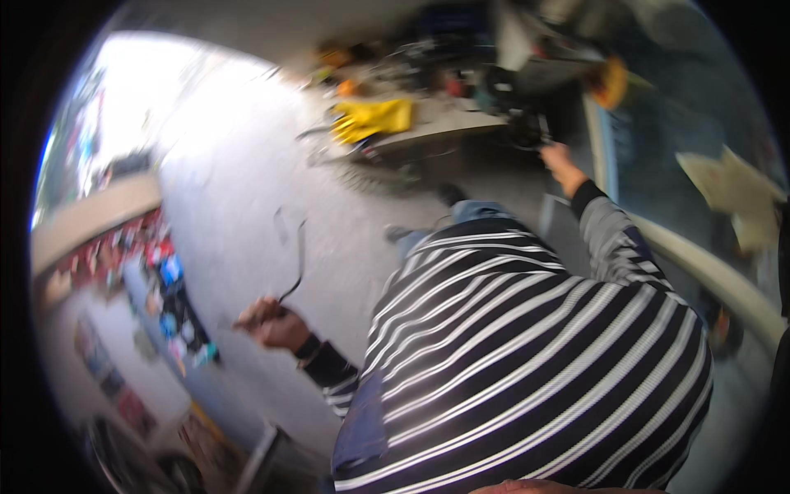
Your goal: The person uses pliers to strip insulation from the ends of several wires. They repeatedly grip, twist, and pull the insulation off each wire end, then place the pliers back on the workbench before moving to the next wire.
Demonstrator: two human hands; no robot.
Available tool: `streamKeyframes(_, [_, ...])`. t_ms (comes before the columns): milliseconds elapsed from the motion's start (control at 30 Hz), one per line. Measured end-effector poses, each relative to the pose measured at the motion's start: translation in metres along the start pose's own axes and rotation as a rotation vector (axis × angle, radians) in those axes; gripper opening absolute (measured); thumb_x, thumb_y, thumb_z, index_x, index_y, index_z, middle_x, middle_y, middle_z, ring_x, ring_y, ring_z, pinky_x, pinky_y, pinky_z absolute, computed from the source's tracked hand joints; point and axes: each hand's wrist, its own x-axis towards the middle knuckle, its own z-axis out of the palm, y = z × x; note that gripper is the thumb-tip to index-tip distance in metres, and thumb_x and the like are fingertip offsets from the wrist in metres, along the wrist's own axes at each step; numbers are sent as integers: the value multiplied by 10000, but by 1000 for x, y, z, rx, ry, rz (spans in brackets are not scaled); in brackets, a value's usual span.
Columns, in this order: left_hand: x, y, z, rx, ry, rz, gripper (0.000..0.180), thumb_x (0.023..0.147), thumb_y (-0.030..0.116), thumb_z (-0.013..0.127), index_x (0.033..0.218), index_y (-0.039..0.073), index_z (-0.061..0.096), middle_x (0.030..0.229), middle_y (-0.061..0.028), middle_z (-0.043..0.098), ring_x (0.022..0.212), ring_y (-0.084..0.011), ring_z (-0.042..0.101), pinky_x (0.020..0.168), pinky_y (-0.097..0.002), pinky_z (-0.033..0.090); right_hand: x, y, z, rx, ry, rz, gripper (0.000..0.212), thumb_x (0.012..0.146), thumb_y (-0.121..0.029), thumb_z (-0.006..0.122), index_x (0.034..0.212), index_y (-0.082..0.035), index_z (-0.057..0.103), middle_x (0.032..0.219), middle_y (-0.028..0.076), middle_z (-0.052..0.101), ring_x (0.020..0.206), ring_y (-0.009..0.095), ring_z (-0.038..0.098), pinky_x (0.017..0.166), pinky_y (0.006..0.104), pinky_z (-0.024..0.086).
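My left hand (276,325) is out to the left over the grey floor, its fingers closed. From it a thin dark curved strip (301,257) rises and bends; blur hides whether it is wire or cable. My right hand (561,161) reaches forward to the right end of the workbench (461,122). Its fingers look curled at a dark machine-like object (522,123), by a short pale streak; what they grip is too smeared to name. Yellow gloves (374,119) lie near the bench's left end.
Orange and dark items (349,87) clutter the bench. At left stand a shelf of red goods (115,247) and a row of blue and dark packages (171,284). A curved pale rail (699,263) runs along the right. Papers or cardboard pieces (732,193) are at far right.
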Motion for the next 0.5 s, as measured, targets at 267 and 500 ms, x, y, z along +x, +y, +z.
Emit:
streamKeyframes(267, [21,-7,15,-614,-3,-166,519,1129,470,398,739,129,438,641,9,348,566,-141,300,609,-313,354,-103,-144,70,-168,-686,-589,246,852,-173,656,1008,-1,737,971,143,743,901,250,690,855,380,518])
streamKeyframes(500, [21,-6,34,-757,97,-199,491,1126,416,431,755,102,500,669,-12,386,617,-160,347,660,-331,379,-244,-296,139,105,-1203,-1051,260,858,-157,686,1036,31,718,1134,182,698,1034,313,678,950,380,514])
